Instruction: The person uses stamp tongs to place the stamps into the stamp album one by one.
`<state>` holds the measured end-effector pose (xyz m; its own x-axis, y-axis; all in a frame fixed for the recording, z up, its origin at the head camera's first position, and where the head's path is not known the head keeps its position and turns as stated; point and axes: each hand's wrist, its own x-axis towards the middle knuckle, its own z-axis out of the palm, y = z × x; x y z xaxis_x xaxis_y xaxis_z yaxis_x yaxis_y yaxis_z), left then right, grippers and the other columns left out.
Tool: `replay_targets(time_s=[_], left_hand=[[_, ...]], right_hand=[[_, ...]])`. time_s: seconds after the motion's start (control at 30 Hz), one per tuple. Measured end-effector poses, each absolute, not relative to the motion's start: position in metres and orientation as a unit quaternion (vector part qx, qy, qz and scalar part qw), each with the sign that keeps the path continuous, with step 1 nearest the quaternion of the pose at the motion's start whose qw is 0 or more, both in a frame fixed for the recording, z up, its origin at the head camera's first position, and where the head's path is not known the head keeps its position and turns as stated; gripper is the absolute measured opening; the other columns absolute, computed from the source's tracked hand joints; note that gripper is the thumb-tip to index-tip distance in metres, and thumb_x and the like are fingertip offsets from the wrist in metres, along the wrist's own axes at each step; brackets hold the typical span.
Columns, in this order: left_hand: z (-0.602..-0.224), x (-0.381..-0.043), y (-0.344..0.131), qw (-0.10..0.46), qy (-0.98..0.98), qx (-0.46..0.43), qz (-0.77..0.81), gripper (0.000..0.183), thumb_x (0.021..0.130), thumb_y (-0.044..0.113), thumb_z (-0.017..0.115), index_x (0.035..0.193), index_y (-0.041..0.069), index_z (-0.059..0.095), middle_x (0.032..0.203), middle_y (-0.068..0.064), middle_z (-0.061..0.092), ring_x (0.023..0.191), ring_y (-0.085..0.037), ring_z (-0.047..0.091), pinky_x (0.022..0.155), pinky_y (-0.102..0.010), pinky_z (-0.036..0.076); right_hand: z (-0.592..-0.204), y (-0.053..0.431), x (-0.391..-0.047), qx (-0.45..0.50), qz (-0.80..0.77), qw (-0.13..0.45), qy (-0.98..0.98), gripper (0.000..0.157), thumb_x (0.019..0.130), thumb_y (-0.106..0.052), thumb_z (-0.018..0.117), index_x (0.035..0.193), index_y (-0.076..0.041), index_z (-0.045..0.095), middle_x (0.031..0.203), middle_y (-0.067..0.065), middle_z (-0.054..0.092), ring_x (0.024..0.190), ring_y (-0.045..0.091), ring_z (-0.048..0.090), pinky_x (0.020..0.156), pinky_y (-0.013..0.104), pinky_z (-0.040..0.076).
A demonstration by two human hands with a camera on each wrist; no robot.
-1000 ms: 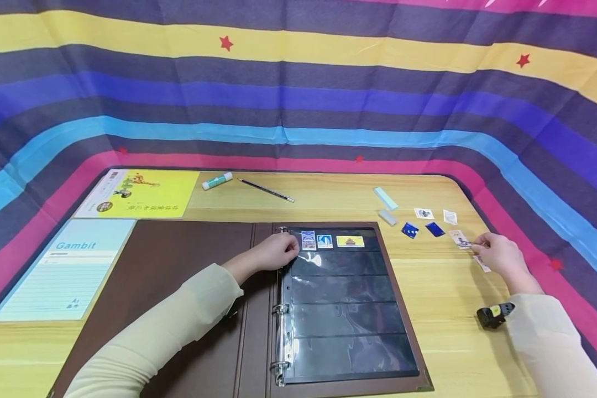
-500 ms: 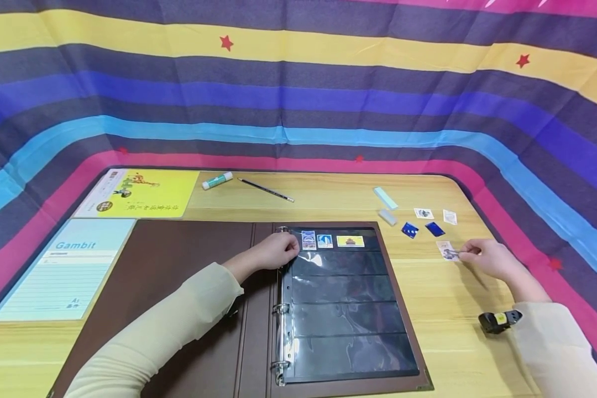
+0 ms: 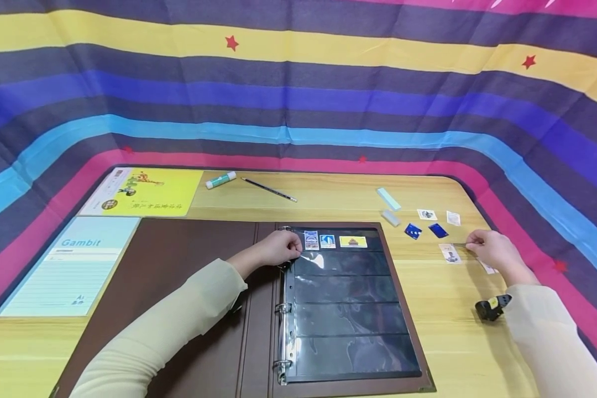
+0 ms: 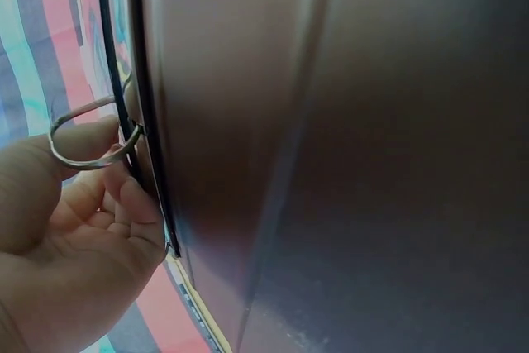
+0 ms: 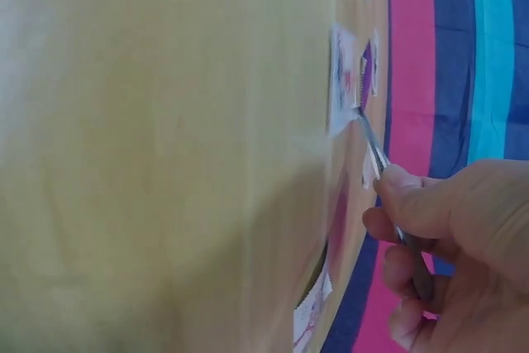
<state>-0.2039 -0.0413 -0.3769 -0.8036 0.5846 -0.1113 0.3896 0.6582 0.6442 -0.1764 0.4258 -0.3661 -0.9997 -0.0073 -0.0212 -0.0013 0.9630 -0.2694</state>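
Observation:
My left hand (image 3: 280,247) is at the upper inner corner of the black stamp album page (image 3: 348,293), thumb and curled fingers pinching its edge beside a metal ring (image 4: 91,163). My right hand (image 3: 495,254) holds metal tweezers (image 5: 376,145), pointing left. Their tips are right at the edge of a pale stamp with a printed figure (image 3: 450,254), which lies on the table. Another pale stamp (image 3: 487,266) lies partly hidden below the right hand. In the page's top pocket sit a purple stamp (image 3: 311,240), a blue stamp (image 3: 327,241) and a yellow stamp (image 3: 353,242).
Beyond the right hand lie two dark blue stamps (image 3: 438,230), two whitish stamps (image 3: 453,218), a grey eraser (image 3: 391,218) and a pale green strip (image 3: 388,199). A glue stick (image 3: 221,180) and pencil (image 3: 268,189) lie at the back, a notebook (image 3: 55,276) and yellow booklet (image 3: 169,193) at left.
The pale stamp by the tweezers has shifted left and nearer. My right hand went left with it, then drew back to the right. My left hand has stayed in place.

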Motion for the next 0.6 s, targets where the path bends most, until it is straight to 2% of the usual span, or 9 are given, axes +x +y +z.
replay_targets(time_s=[0.33,0.6], left_hand=[[-0.378,-0.206,-0.040,0.161,0.895,0.267,0.320,0.007,0.079,0.008,0.052,0.072,0.010,0.055,0.064,0.002,0.050,0.058,-0.010,0.045,0.060,-0.023,0.038],[-0.377,-0.207,-0.039,0.152,0.903,0.282,0.288,0.009,0.078,0.007,0.049,0.071,0.010,0.053,0.063,0.003,0.048,0.060,-0.009,0.044,0.063,-0.023,0.037]], right_hand=[[-0.355,0.414,-0.170,-0.014,-0.136,-0.015,0.991,0.010,0.081,-0.016,0.050,0.079,-0.007,0.053,0.067,0.004,0.049,0.062,0.023,0.042,0.052,0.033,0.029],[-0.327,0.348,-0.181,-0.071,-0.183,-0.080,0.977,0.010,0.081,-0.015,0.051,0.080,-0.006,0.054,0.074,0.009,0.055,0.064,0.022,0.049,0.053,0.033,0.034]])
